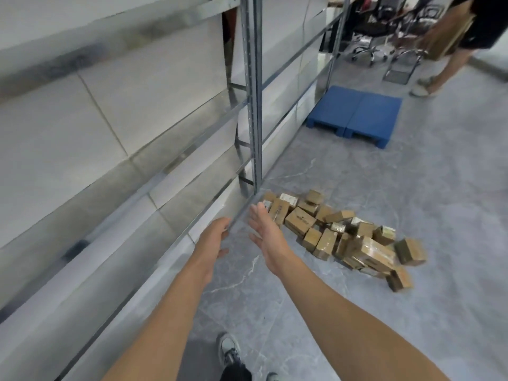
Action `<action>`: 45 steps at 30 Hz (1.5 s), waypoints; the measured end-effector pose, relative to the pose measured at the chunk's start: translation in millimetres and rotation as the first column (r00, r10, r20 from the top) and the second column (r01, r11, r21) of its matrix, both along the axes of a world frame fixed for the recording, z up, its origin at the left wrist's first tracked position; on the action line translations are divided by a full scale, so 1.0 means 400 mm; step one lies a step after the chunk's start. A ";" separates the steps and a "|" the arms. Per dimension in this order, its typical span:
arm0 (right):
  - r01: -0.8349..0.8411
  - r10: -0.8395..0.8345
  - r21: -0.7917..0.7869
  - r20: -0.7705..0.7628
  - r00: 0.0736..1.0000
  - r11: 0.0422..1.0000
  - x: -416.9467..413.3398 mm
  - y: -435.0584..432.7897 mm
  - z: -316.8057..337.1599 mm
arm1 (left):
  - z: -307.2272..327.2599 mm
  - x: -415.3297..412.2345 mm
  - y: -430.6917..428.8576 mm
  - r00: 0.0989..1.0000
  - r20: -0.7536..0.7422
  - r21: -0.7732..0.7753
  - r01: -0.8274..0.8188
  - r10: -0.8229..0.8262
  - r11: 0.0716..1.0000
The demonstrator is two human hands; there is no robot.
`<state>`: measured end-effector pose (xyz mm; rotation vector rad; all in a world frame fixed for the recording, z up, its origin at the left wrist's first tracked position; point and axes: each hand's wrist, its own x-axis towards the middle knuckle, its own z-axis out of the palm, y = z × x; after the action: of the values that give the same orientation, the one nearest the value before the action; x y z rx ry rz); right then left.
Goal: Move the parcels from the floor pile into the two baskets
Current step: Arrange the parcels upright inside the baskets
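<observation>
Grey marbled floor (439, 188) runs alongside a bare metal shelving rack (254, 105). Both hands reach forward and hold nothing: the left hand (213, 237) has loosely spread fingers, and the right hand (264, 235) is flat with straight fingers, palm turned inward. The pile of small brown cardboard parcels (338, 237) lies on the floor just beyond the right hand, its long axis trailing diagonally off to that hand's right. Being nearer, the right hand would likely reach it first. Farther ahead sits a blue plastic pallet (357, 114). No baskets show.
</observation>
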<state>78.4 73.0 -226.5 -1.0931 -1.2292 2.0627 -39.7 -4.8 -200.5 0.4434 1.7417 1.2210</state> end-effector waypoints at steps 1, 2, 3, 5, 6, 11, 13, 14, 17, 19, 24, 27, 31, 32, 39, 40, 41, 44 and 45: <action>0.021 -0.021 -0.008 0.008 1.000 1.000 0.009 0.019 -0.010 | -0.015 0.000 0.029 1.000 0.008 -0.011 0.020 -0.020 1.000; 0.038 -0.038 -0.014 0.015 0.999 0.999 0.016 0.038 -0.020 | -0.031 -0.003 0.057 0.999 0.020 -0.020 0.045 -0.044 0.999; 0.057 -0.057 -0.019 0.024 0.998 0.998 0.019 0.058 -0.030 | -0.047 -0.009 0.084 0.997 0.034 -0.024 0.073 -0.072 0.997; 0.102 -0.100 -0.034 0.048 0.994 0.994 0.015 0.105 -0.053 | -0.076 -0.031 0.143 0.991 0.051 -0.032 0.126 -0.124 0.992; 0.119 -0.116 -0.039 0.060 0.991 0.992 0.008 0.129 -0.065 | -0.091 -0.045 0.173 0.987 0.057 -0.041 0.150 -0.148 0.988; 0.167 -0.160 -0.040 0.127 0.979 0.985 -0.062 0.262 -0.128 | -0.158 -0.149 0.331 0.977 0.095 -0.079 0.200 -0.192 0.977; 0.189 -0.179 -0.053 0.159 0.971 0.981 -0.089 0.311 -0.147 | -0.180 -0.189 0.390 0.974 0.109 -0.102 0.209 -0.198 0.973; 0.208 -0.196 -0.058 0.172 0.966 0.976 -0.100 0.334 -0.159 | -0.190 -0.205 0.417 0.971 0.118 -0.113 0.219 -0.206 0.969; 0.243 -0.224 -0.075 0.200 0.954 0.967 -0.124 0.393 -0.187 | -0.223 -0.241 0.491 0.964 0.135 -0.155 0.247 -0.228 0.956; 0.263 -0.239 -0.089 0.219 0.946 0.961 -0.133 0.429 -0.201 | -0.245 -0.257 0.536 0.957 0.144 -0.176 0.276 -0.252 0.945; 0.292 -0.260 -0.112 0.239 0.936 0.950 -0.140 0.551 -0.253 | -0.300 -0.279 0.661 0.941 0.158 -0.223 0.328 -0.298 0.918; 0.300 -0.259 -0.142 0.250 0.933 0.943 -0.132 0.645 -0.300 | -0.344 -0.283 0.754 0.935 0.166 -0.255 0.347 -0.312 0.903; 0.307 -0.251 -0.191 0.272 0.929 0.932 -0.108 0.797 -0.392 | -0.424 -0.275 0.903 0.933 0.184 -0.305 0.353 -0.309 0.885; 0.303 -0.240 -0.208 0.280 0.929 0.930 -0.102 0.833 -0.418 | -0.446 -0.272 0.939 0.936 0.191 -0.321 0.345 -0.296 0.882; 0.269 -0.155 -0.300 0.353 0.922 0.915 -0.079 1.074 -0.634 | -0.652 -0.235 1.175 0.959 0.197 -0.426 0.271 -0.204 0.863; 0.260 -0.140 -0.309 0.362 0.922 0.915 -0.079 1.105 -0.669 | -0.689 -0.234 1.203 0.961 0.199 -0.438 0.264 -0.194 0.859; 0.255 -0.129 -0.318 0.368 0.921 0.913 -0.081 1.134 -0.707 | -0.724 -0.234 1.228 0.961 0.201 -0.449 0.262 -0.188 0.854; 0.226 -0.083 -0.354 0.375 0.923 0.907 -0.094 1.199 -0.828 | -0.841 -0.246 1.288 0.960 0.218 -0.475 0.263 -0.177 0.840; 0.219 -0.071 -0.367 0.377 0.923 0.904 -0.102 1.215 -0.871 | -0.887 -0.253 1.306 0.961 0.219 -0.488 0.259 -0.170 0.833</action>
<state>37.5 559.2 -574.8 -1.7608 -0.8453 2.1118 -140.9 517.7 -555.1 0.2007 1.7325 0.5743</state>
